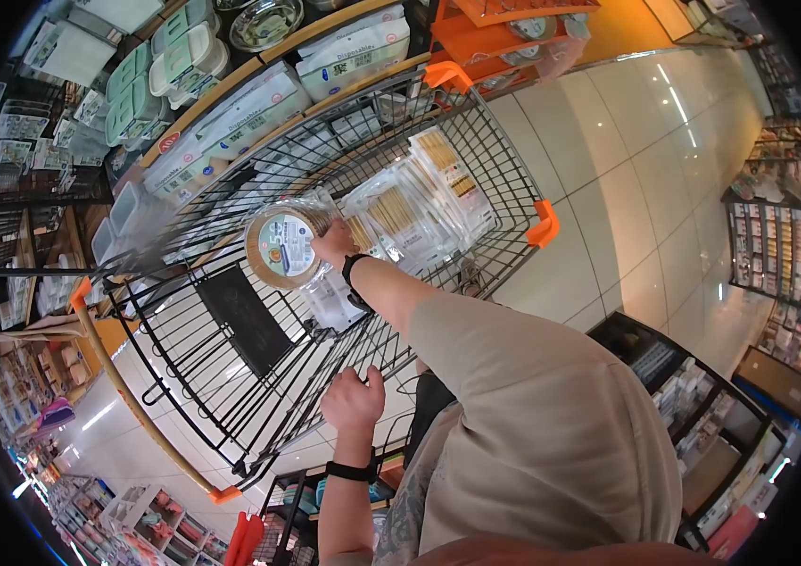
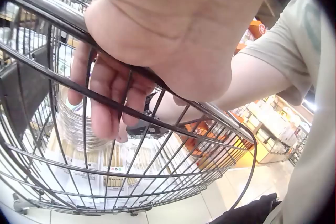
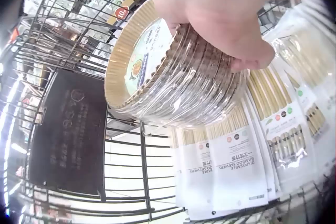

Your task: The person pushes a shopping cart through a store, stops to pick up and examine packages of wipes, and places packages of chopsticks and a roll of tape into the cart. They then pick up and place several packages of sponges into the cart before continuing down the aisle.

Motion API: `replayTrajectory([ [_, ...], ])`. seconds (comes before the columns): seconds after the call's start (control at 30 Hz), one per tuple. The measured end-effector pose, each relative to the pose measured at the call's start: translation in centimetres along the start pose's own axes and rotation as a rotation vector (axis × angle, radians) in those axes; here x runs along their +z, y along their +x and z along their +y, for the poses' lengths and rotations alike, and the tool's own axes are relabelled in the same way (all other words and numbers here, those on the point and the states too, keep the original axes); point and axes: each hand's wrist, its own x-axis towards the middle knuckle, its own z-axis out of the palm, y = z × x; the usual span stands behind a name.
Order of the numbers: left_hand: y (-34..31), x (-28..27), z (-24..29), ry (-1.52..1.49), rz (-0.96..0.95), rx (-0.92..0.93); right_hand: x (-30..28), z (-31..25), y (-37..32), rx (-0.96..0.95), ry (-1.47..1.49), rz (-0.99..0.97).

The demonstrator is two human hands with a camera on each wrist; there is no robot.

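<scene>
My right hand [image 1: 332, 243] grips a stack of round brown paper liners [image 3: 170, 77] by its edge, thumb and fingers on the pleated rims. The stack is in clear wrap with a round printed label, and it is tilted over the shopping cart [image 1: 169, 325]. Beneath and beside it lie several packs of bamboo skewers [image 3: 231, 161] in clear and white packaging. At the near side of the cart, my left hand [image 1: 353, 401] is over the top rail, its fingers [image 2: 105, 108] loosely extended behind the wires in the left wrist view. Nothing shows in that hand.
Shelves along the far side hold lidded containers [image 1: 127, 94] and white packs of disposable goods [image 1: 353, 52]. An orange display rack [image 1: 485, 38] stands beyond the cart's front. A black plastic panel [image 1: 245, 321] is fixed in the cart near its yellow handle [image 1: 136, 406].
</scene>
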Motion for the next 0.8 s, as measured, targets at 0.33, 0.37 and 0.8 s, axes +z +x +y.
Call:
replayTrajectory([
  [0.33,0.2,0.3,0.0,-0.026,0.036,0.035,4.4,2.3,2.8,-0.141,-0.068,0.224],
  [0.37,-0.1,0.3,-0.3,-0.014,0.042,0.019,4.0,1.5,1.2,-0.118,-0.058,0.208],
  [0.8,-0.1,-1.5,0.5,-0.042,-0.111,-0.044,1.2,-1.0,-3.6,-0.145,-0.101,0.223],
])
